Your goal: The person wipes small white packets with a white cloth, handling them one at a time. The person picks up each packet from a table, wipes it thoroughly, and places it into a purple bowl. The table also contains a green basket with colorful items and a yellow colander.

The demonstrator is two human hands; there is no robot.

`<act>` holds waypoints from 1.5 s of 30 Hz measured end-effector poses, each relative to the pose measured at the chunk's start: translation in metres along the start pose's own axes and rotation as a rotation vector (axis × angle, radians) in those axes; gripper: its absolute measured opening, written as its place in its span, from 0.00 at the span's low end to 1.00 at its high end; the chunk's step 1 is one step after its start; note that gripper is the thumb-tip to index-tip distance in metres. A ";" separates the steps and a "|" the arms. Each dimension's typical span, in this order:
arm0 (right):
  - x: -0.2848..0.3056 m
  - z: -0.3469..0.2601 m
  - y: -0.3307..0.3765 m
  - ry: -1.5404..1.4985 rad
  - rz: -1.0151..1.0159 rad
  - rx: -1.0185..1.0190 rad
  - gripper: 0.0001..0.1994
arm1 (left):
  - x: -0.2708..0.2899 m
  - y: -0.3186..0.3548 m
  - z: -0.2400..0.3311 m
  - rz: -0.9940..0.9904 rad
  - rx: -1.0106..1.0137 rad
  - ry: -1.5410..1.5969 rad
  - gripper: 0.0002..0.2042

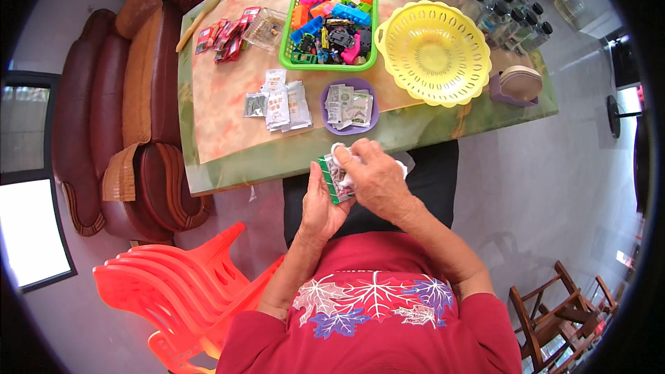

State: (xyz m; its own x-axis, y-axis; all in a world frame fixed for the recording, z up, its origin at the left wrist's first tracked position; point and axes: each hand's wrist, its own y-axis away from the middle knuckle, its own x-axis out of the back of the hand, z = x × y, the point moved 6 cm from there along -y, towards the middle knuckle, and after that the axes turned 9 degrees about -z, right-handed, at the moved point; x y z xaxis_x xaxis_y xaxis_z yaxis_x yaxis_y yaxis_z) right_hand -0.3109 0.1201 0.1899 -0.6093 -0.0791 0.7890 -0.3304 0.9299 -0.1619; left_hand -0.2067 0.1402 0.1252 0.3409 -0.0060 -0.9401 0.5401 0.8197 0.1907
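above the lap [431, 194], the left hand [323, 206] cradles a green-edged packet [328, 179] while the right hand [378, 179] grips a white wad [338, 152] against it. the packet looks light, thin and perhaps slippery, best held by its edges. beyond sit a purple bowl [350, 131] and, farther, a green basket [328, 66].

The light was bright, the corners were black.
The window [33, 228] at left glared pure white, and its dark frame [28, 177] looked bent close to the rim.

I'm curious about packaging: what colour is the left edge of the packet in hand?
The packet has a green left edge, best seen in the head view.
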 end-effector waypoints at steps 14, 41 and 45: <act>-0.026 -0.004 0.051 -0.243 -0.275 0.095 0.20 | 0.013 -0.010 0.005 0.145 -0.027 -0.283 0.17; -0.030 0.057 0.088 -0.381 -0.244 -0.152 0.18 | 0.070 -0.137 0.037 0.400 -0.482 -1.965 0.24; -0.029 0.055 0.084 -0.374 -0.266 -0.146 0.19 | 0.060 -0.135 0.036 0.443 -0.506 -2.211 0.25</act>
State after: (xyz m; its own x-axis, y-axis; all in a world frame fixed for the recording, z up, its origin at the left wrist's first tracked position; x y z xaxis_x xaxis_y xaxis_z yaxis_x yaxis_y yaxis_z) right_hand -0.3607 0.1802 0.1209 -0.7438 -0.4201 0.5199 -0.4218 0.8984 0.1224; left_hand -0.2319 0.0089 0.0532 0.5529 0.0425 0.8322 0.1744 0.9707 -0.1654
